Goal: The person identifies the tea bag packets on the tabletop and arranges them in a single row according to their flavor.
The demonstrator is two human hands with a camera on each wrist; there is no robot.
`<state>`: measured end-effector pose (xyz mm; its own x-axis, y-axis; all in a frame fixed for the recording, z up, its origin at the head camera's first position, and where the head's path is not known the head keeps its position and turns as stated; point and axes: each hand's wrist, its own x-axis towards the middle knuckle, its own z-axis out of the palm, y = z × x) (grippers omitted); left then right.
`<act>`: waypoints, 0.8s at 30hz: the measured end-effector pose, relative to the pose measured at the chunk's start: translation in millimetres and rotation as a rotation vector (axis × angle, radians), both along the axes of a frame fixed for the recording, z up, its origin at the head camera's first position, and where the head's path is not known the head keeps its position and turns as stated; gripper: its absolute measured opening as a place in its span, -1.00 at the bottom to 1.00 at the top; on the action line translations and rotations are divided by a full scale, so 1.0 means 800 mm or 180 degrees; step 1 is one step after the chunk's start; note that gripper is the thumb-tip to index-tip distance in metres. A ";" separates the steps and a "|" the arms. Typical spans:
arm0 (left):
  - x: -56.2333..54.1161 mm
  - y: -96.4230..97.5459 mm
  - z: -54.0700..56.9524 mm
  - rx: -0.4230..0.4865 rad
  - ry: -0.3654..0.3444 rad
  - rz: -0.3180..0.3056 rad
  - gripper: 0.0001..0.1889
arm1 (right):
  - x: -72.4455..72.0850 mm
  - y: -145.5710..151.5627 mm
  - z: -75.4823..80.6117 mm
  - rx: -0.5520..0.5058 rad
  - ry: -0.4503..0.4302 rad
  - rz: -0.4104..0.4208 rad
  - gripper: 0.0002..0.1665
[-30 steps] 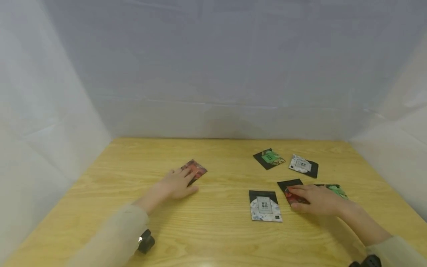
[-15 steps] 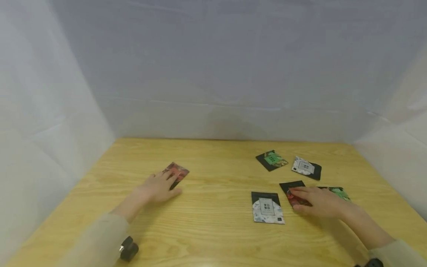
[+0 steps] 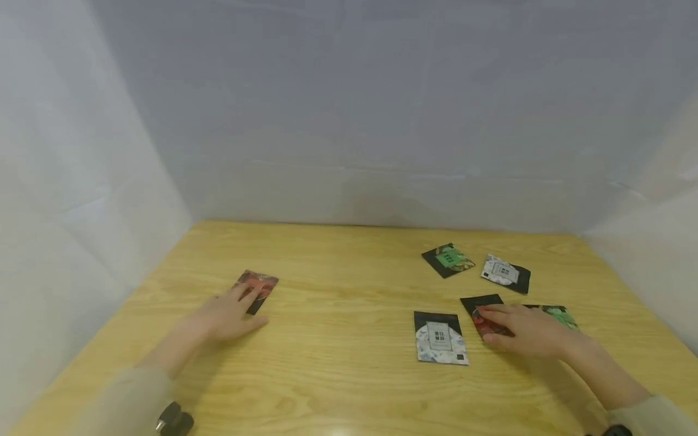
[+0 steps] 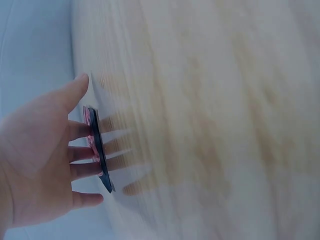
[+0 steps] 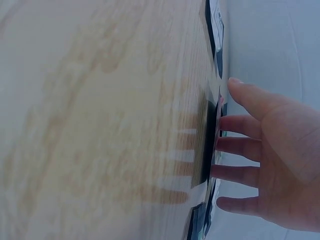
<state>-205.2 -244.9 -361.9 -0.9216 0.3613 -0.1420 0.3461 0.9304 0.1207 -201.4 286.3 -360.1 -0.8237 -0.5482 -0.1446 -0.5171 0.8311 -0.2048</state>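
Note:
On the left of the table, the straight fingers of my left hand [image 3: 225, 316] press on a red and black flat packet [image 3: 266, 284]. In the left wrist view the thumb stands off to one side of that packet [image 4: 101, 150]. At the right, my right hand [image 3: 530, 330] rests its extended fingertips on another red and black packet [image 3: 482, 301]; part of its face is hidden under them. A green and black packet [image 3: 563, 315] lies partly covered behind the right hand. Just left of this hand lies a white and black packet [image 3: 440, 339].
Farther back on the wooden table [image 3: 338, 387] lie a green and black packet [image 3: 449, 259] and a second white and black packet [image 3: 503, 272]. Pale sheeting [image 3: 349, 121] walls the table at the back and both sides.
My left hand has slid to the left across the table, and the red packet under its fingers has moved with it. The right hand stays on its packet.

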 end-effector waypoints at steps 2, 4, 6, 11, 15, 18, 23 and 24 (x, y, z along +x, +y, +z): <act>0.004 -0.007 0.000 0.0005 0.0026 -0.0021 -0.17 | 0.000 0.000 0.001 0.0010 0.0019 -0.0012 -0.21; 0.008 -0.012 0.000 0.0026 0.0044 -0.0022 -0.18 | 0.000 0.000 0.001 0.0022 0.0047 -0.0011 -0.22; 0.012 -0.016 0.001 0.0036 0.0065 -0.0011 -0.18 | 0.000 0.000 0.000 0.0045 0.0051 -0.0020 -0.21; 0.023 -0.021 0.001 0.0002 0.0074 -0.0002 -0.17 | 0.001 0.000 -0.002 0.0066 0.0015 -0.0076 -0.18; 0.030 -0.020 0.003 0.0009 0.0072 -0.0026 -0.18 | 0.001 0.000 -0.003 -0.0044 -0.0052 -0.0144 -0.16; 0.032 -0.020 0.004 0.0017 0.0068 -0.0040 -0.18 | 0.002 0.001 -0.004 -0.0094 -0.0074 -0.0161 -0.15; 0.031 -0.020 0.005 0.0026 0.0090 -0.0043 -0.16 | 0.001 0.001 -0.003 0.0021 -0.0054 -0.0082 -0.15; 0.031 -0.020 0.005 0.0037 0.0089 -0.0038 -0.15 | 0.000 0.002 -0.003 0.0040 -0.0056 -0.0068 -0.16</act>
<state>-180.3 -260.7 -358.2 -0.9207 0.3739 -0.1119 0.3607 0.9247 0.1217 -201.0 287.6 -362.4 -0.8326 -0.5285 -0.1660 -0.4955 0.8445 -0.2034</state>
